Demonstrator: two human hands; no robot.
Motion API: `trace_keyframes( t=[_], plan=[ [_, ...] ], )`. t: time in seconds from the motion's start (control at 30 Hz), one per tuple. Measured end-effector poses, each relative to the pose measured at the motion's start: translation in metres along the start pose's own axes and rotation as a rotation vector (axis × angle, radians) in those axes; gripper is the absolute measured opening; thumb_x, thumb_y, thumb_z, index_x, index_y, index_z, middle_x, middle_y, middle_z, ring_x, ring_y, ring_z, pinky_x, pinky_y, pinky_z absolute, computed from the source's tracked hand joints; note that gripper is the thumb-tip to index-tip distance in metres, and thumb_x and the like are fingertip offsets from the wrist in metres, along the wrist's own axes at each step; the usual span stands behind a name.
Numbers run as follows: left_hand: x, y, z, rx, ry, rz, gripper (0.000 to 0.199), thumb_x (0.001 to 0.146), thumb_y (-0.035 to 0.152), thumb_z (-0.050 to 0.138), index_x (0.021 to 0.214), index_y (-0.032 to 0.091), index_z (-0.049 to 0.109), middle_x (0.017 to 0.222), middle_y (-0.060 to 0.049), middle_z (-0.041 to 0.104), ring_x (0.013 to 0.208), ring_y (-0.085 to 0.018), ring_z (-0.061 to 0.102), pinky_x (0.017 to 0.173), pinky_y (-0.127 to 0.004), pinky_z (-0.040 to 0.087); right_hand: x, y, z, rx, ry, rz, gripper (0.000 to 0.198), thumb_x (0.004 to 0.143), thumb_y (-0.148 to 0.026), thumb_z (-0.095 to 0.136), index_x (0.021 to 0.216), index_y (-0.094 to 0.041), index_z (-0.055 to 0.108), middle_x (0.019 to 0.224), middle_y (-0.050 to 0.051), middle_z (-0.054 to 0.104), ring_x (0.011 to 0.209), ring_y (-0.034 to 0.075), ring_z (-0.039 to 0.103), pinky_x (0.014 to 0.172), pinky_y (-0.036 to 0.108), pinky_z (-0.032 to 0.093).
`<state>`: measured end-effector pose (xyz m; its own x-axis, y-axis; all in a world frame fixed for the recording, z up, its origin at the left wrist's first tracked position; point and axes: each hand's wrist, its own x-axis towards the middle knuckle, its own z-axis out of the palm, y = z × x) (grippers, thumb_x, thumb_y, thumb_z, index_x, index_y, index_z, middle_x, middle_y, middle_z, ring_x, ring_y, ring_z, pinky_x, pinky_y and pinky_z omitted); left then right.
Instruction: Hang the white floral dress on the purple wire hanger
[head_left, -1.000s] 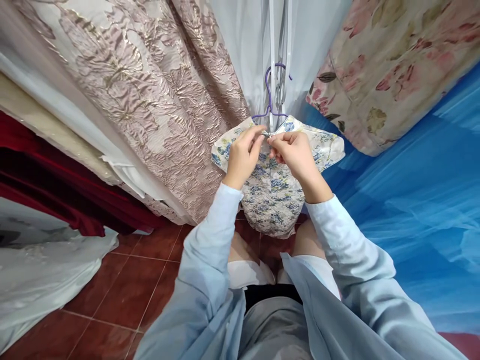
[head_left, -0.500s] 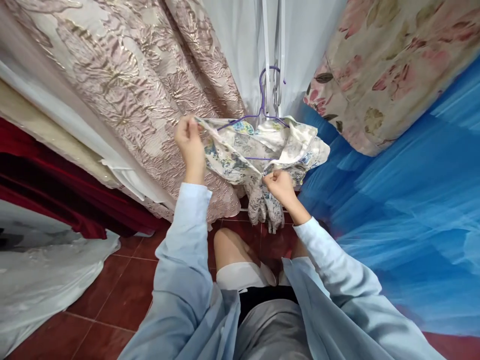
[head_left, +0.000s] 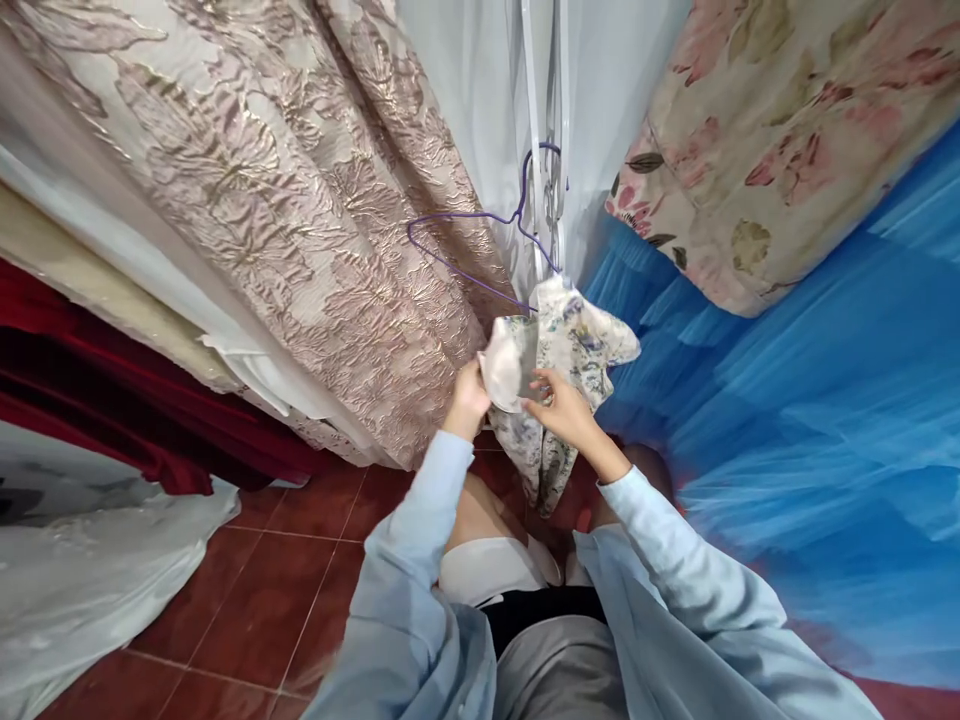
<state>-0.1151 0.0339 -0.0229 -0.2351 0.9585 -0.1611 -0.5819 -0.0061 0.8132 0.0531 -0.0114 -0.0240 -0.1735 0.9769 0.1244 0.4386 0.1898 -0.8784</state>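
A white floral top (head_left: pixel 577 335) with blue and green print hangs by its right side from a purple hanger (head_left: pixel 457 215). The hanger's left arm is bare and tilts to the left. My left hand (head_left: pixel 469 393) is closed on the left edge of the top, where the pale cup-shaped lining (head_left: pixel 504 365) is turned toward me. At the inner side of that lining is my right hand (head_left: pixel 561 408), thumb and fingers apart, touching or very near the cloth. The top's lower part droops in two points below my hands.
Pink embossed brocade (head_left: pixel 300 250) hangs close on the left, with a dark red cloth (head_left: pixel 112 400) farther out. Blue tulle (head_left: pixel 787 450) and a rose-print cloth (head_left: pixel 780 170) hang on the right. White straps (head_left: pixel 534 100) run down behind the hanger. Red tiles (head_left: pixel 277 590) cover the floor.
The left side of the top has come off the hanger, and my left hand has moved right and down with it. My right hand has shifted slightly down and its fingers have parted.
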Motion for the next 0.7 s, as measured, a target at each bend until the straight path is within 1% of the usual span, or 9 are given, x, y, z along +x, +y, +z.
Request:
trace_keyframes(
  t=[0.1,0.17,0.23,0.27,0.33,0.4,0.47,0.57,0.7],
  plan=[
    [-0.028,-0.015,0.024,0.333,-0.234,0.242,0.019,0.095,0.033,0.059,0.092,0.016,0.066,0.087,-0.005,0.068,0.084,-0.018,0.065,0.085,-0.030,0.053,-0.006,-0.003,-0.008,0.233,-0.178,-0.095,0.039,0.070,-0.034,0.075,0.102,-0.016,0.063,0.095,0.005,0.069,0.084,0.021,0.060,0.076,0.032,0.047],
    [-0.043,-0.009,0.037,0.669,-0.386,0.504,0.026,0.097,0.042,0.058,0.101,0.019,0.070,0.103,-0.008,0.068,0.102,-0.022,0.064,0.098,-0.034,0.050,-0.008,-0.008,-0.020,0.386,-0.172,-0.096,0.028,0.074,-0.035,0.069,0.094,-0.017,0.061,0.085,0.001,0.065,0.077,0.018,0.057,0.073,0.030,0.046],
    [-0.051,0.001,0.045,0.877,-0.527,0.637,0.036,0.096,0.049,0.058,0.114,0.021,0.071,0.123,-0.010,0.064,0.122,-0.026,0.056,0.113,-0.040,0.040,-0.012,-0.015,-0.040,0.466,-0.113,-0.111,0.020,0.079,-0.034,0.065,0.089,-0.018,0.060,0.078,-0.001,0.061,0.072,0.016,0.053,0.071,0.029,0.045],
    [-0.054,0.005,0.047,0.892,-0.622,0.610,0.042,0.096,0.053,0.057,0.121,0.022,0.069,0.130,-0.011,0.062,0.128,-0.027,0.052,0.116,-0.041,0.037,-0.015,-0.018,-0.053,0.472,-0.098,-0.125,0.018,0.080,-0.033,0.065,0.087,-0.018,0.060,0.077,-0.002,0.060,0.071,0.015,0.053,0.070,0.028,0.044],
    [-0.055,0.005,0.047,0.804,-0.855,0.378,0.054,0.093,0.062,0.058,0.126,0.020,0.067,0.129,-0.011,0.063,0.127,-0.027,0.055,0.113,-0.041,0.041,-0.021,-0.024,-0.082,0.444,-0.124,-0.144,0.015,0.079,-0.031,0.068,0.085,-0.018,0.062,0.076,-0.002,0.059,0.069,0.015,0.052,0.068,0.027,0.044],
    [-0.057,-0.003,0.043,0.708,-1.038,0.056,0.062,0.085,0.069,0.065,0.115,0.016,0.070,0.112,-0.011,0.069,0.109,-0.026,0.063,0.099,-0.037,0.049,-0.027,-0.028,-0.114,0.385,-0.177,-0.138,0.013,0.076,-0.029,0.069,0.080,-0.017,0.064,0.072,-0.001,0.059,0.064,0.014,0.051,0.061,0.025,0.042],
    [-0.061,-0.014,0.038,0.696,-1.087,-0.156,0.062,0.076,0.069,0.074,0.098,0.012,0.071,0.094,-0.008,0.070,0.090,-0.023,0.065,0.085,-0.033,0.052,-0.029,-0.031,-0.144,0.302,-0.178,-0.135,0.012,0.073,-0.027,0.070,0.072,-0.017,0.063,0.065,-0.001,0.056,0.057,0.012,0.047,0.053,0.024,0.038],
    [-0.069,-0.025,0.033,0.757,-1.091,-0.249,0.055,0.072,0.062,0.080,0.092,0.011,0.070,0.086,-0.004,0.067,0.081,-0.019,0.061,0.077,-0.029,0.050,-0.017,-0.031,-0.182,0.168,-0.023,-0.186,0.016,0.069,-0.023,0.068,0.059,-0.019,0.055,0.057,-0.002,0.049,0.052,0.012,0.041,0.047,0.025,0.032],
    [-0.078,-0.025,0.027,0.969,-1.107,-0.229,0.046,0.068,0.051,0.084,0.088,0.011,0.070,0.083,-0.002,0.066,0.078,-0.016,0.057,0.071,-0.025,0.048,0.033,-0.023,-0.212,0.047,0.242,-0.286,0.013,0.067,-0.018,0.064,0.059,-0.022,0.054,0.057,-0.001,0.049,0.054,0.015,0.043,0.050,0.028,0.035]
  ],
)
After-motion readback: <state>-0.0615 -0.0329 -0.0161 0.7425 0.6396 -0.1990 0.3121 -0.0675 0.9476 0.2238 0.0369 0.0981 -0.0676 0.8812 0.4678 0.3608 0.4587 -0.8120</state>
